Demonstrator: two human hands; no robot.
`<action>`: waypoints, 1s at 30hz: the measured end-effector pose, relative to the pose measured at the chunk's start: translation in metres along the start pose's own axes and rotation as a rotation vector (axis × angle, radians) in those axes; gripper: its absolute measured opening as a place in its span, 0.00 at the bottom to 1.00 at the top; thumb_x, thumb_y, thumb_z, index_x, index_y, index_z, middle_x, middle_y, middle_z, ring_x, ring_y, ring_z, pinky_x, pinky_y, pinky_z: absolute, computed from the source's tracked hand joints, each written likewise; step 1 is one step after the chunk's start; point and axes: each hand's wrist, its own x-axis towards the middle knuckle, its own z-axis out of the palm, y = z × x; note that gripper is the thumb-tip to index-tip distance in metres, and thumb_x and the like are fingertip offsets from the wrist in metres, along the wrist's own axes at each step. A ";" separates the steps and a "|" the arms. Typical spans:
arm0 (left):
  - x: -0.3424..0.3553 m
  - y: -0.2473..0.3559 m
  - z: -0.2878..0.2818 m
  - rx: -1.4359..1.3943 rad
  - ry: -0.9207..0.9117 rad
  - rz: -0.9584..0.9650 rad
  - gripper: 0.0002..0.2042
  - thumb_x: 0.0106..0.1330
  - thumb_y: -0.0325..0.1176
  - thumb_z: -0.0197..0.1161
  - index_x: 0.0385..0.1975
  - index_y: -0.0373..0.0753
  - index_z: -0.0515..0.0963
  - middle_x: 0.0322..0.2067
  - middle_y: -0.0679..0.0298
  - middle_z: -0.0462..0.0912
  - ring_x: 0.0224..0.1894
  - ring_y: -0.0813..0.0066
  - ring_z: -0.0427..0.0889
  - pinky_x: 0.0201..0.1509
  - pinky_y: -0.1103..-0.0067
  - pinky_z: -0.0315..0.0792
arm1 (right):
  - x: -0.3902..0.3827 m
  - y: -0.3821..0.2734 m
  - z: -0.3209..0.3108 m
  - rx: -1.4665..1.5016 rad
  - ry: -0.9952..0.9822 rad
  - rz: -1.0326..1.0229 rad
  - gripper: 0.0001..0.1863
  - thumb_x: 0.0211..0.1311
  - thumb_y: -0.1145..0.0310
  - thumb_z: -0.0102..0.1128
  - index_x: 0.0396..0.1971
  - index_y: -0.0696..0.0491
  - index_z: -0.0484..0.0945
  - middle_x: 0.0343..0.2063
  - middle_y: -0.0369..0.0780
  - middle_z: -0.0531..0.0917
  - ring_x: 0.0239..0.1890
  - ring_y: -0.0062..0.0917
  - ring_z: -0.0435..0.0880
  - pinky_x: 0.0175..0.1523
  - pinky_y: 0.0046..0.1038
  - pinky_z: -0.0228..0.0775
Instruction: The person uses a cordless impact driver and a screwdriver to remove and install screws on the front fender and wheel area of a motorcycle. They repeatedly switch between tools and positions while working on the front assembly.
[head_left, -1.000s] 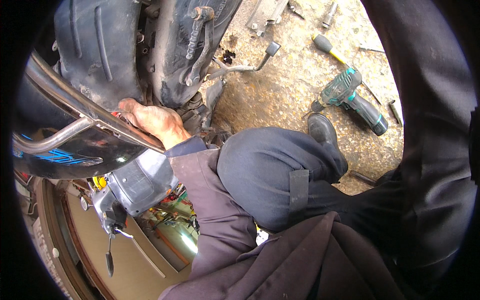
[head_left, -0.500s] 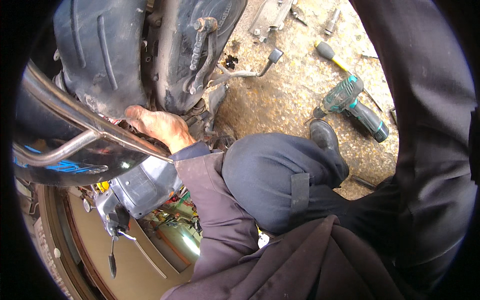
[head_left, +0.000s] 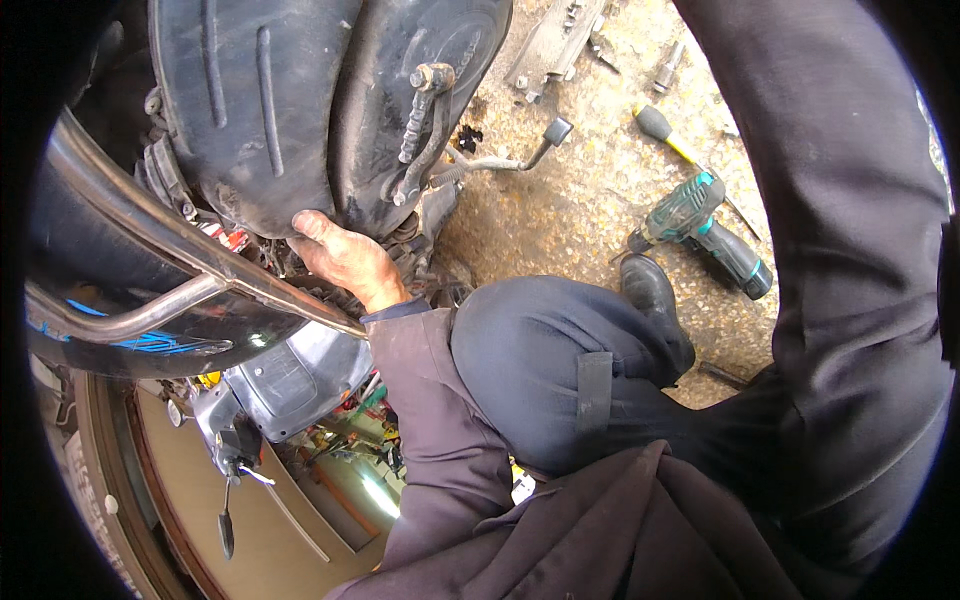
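Observation:
My left hand (head_left: 350, 262) is closed on the lower edge of a ribbed black plastic housing (head_left: 245, 110) on a scooter. The thumb presses the edge from outside; the other fingers are mostly hidden beneath. The housing lies against the dark engine case (head_left: 385, 130), which carries a kick-start lever (head_left: 415, 125). A red and white part (head_left: 228, 237) shows under the housing, beside the hand. The right sleeve (head_left: 850, 200) runs up past the top right edge, and my right hand is out of view.
A metal carrier tube (head_left: 180, 235) crosses close to my left wrist. A teal and black cordless drill (head_left: 690, 215), a screwdriver (head_left: 655, 125), a socket piece (head_left: 668, 68) and a metal bracket (head_left: 550, 50) lie on the speckled floor. A pedal lever (head_left: 545, 145) sticks out from the scooter.
The ribbed housing has shifted right with my left hand, and its gap to the engine case has narrowed. More parts show at the housing's left side.

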 end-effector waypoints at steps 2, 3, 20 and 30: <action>0.001 -0.002 0.000 -0.022 -0.014 0.042 0.44 0.70 0.63 0.44 0.58 0.15 0.62 0.60 0.37 0.67 0.60 0.52 0.69 0.66 0.66 0.61 | -0.008 0.001 -0.014 0.001 0.006 0.013 0.40 0.59 0.37 0.50 0.59 0.55 0.65 0.56 0.53 0.65 0.57 0.45 0.65 0.59 0.45 0.63; 0.002 -0.002 -0.001 0.022 -0.026 0.048 0.43 0.71 0.63 0.45 0.59 0.15 0.61 0.60 0.37 0.66 0.60 0.51 0.69 0.65 0.66 0.61 | -0.015 0.003 -0.023 0.002 0.011 0.023 0.40 0.59 0.37 0.50 0.60 0.55 0.65 0.56 0.53 0.65 0.57 0.45 0.65 0.59 0.45 0.63; -0.002 0.008 0.005 0.139 0.050 -0.006 0.42 0.73 0.60 0.40 0.59 0.13 0.59 0.59 0.26 0.62 0.62 0.40 0.66 0.67 0.62 0.58 | -0.189 0.030 -0.102 0.182 0.243 0.346 0.44 0.57 0.34 0.50 0.63 0.54 0.62 0.60 0.54 0.61 0.61 0.47 0.61 0.62 0.47 0.60; 0.005 -0.003 0.004 0.213 0.024 -0.025 0.40 0.74 0.58 0.36 0.60 0.14 0.59 0.61 0.27 0.60 0.63 0.41 0.64 0.68 0.62 0.56 | -0.135 0.038 -0.113 0.100 0.169 0.144 0.47 0.56 0.32 0.51 0.65 0.54 0.60 0.62 0.55 0.59 0.63 0.48 0.59 0.64 0.48 0.59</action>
